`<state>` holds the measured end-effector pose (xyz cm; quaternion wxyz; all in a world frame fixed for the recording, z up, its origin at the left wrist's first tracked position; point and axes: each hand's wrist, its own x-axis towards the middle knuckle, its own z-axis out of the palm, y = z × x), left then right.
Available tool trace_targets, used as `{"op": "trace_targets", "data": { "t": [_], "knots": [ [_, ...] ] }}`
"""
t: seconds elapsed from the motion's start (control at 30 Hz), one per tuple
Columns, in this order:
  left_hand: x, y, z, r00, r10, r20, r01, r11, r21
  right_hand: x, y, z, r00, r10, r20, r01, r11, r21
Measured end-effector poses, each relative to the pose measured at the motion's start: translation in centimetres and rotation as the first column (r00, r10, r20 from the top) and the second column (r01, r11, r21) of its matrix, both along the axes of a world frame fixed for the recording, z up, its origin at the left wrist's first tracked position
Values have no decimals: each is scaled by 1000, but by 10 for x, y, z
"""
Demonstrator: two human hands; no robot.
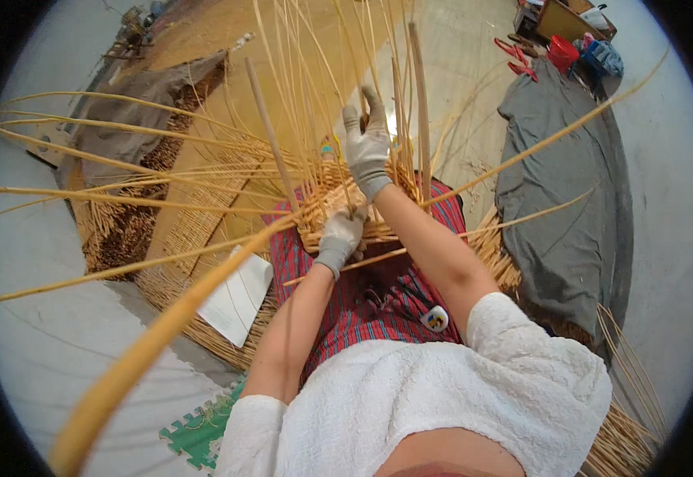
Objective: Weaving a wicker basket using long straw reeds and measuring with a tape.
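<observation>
A half-woven wicker basket [308, 230] rests on my lap, with long pale willow rods [287, 48] standing up and fanning out to the left. Two thicker sticks, a left one [270, 131] and a right one [420, 103], rise from its sides. At the basket's near edge my gloved left hand [342, 236] is closed on the weave; some of its fingertips are hidden. My gloved right hand [369, 149] is raised over the far side, its thumb and forefinger curled around a willow rod. One rod crosses below my hands.
A thick rod [164, 334] juts toward me at lower left. Left lie a woven mat [199, 211], bundled sticks and a white sheet [237, 298]. Grey cloth [557, 207] covers a pile at right, near a red container [563, 53]. A tape measure [435, 319] lies on my striped apron.
</observation>
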<state>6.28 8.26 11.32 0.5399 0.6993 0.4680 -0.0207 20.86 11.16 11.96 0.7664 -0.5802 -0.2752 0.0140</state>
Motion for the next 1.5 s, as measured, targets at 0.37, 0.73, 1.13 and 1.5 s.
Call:
{"op": "trace_targets", "data": {
  "t": [0.37, 0.73, 1.13, 1.5],
  "knots": [
    [3, 17, 11, 978, -21, 206, 57, 983, -172, -37, -212, -8, 891, 167, -423, -46, 959, 281],
    [27, -24, 16, 956, -163, 243, -3, 826, 564, 17, -265, 49, 597, -49, 801, 472, 829, -301],
    [49, -36, 4, 937, -255, 241, 312, 919, -242, 101, -233, 24, 913, 299, -277, -403, 763, -506],
    [45, -46, 15, 960, -253, 118, 245, 966, 77, 103, -117, 79, 843, 538, -17, -436, 664, -607]
  ]
}}
